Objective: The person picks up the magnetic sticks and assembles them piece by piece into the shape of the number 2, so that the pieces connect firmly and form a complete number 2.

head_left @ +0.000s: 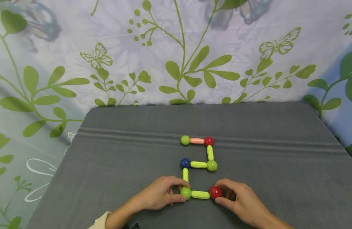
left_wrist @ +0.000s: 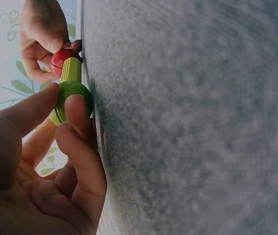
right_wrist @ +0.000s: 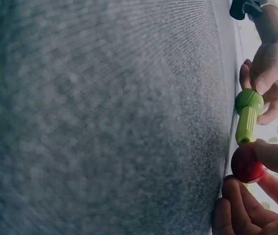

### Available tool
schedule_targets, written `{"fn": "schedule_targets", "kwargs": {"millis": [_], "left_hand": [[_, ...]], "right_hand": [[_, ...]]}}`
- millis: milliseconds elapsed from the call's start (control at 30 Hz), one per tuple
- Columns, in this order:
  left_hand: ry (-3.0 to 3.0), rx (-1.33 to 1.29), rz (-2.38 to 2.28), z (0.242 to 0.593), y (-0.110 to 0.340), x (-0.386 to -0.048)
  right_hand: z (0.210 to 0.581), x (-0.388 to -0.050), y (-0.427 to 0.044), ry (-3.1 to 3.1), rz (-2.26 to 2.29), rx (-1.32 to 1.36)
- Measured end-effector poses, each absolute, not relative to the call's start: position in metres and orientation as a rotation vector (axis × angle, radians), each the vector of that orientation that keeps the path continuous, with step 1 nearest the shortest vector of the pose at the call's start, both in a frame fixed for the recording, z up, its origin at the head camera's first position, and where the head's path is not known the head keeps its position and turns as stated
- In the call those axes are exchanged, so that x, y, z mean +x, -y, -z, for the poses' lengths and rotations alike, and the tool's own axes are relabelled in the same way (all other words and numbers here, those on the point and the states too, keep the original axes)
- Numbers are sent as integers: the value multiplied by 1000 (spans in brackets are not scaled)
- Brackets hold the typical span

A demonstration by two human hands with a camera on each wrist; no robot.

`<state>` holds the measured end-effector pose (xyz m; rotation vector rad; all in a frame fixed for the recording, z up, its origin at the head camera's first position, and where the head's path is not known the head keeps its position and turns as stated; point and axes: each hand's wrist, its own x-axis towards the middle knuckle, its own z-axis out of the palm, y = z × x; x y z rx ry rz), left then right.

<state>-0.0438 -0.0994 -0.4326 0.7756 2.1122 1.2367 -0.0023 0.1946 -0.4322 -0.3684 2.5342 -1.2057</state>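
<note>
My left hand (head_left: pixel 162 193) pinches a green ball (head_left: pixel 185 192) between thumb and fingers at the near left corner of a flat chain of balls and rods. A yellow-green rod (head_left: pixel 200 195) runs right from that ball to a red ball (head_left: pixel 215 192), which my right hand (head_left: pixel 241 200) holds between thumb and fingertips. Whether the rod touches the red ball is hard to tell. Another yellow-green rod (head_left: pixel 185 177) leads from the green ball to a dark blue ball (head_left: pixel 185 163). In the right wrist view, the red ball (right_wrist: pixel 248 164) sits at the rod's near end.
Beyond the blue ball, a rod (head_left: pixel 198 164) reaches a second green ball (head_left: pixel 212 165). From there a rod (head_left: pixel 210 153) goes to another red ball (head_left: pixel 209 141), and a salmon rod (head_left: pixel 197 141) ends at a green ball (head_left: pixel 185 140). All lie on a grey cloth-covered table (head_left: pixel 121 152).
</note>
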Motion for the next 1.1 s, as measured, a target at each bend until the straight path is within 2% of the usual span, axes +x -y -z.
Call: {"fn": "schedule_targets", "kwargs": {"millis": [600, 1100], "left_hand": [[-2088, 751, -1271, 435, 101, -43], [-2167, 839, -1221, 435, 105, -39]], "right_hand": [[431, -1, -198, -2485, 1196, -480], [431, 1, -198, -2499, 1173, -499]]}}
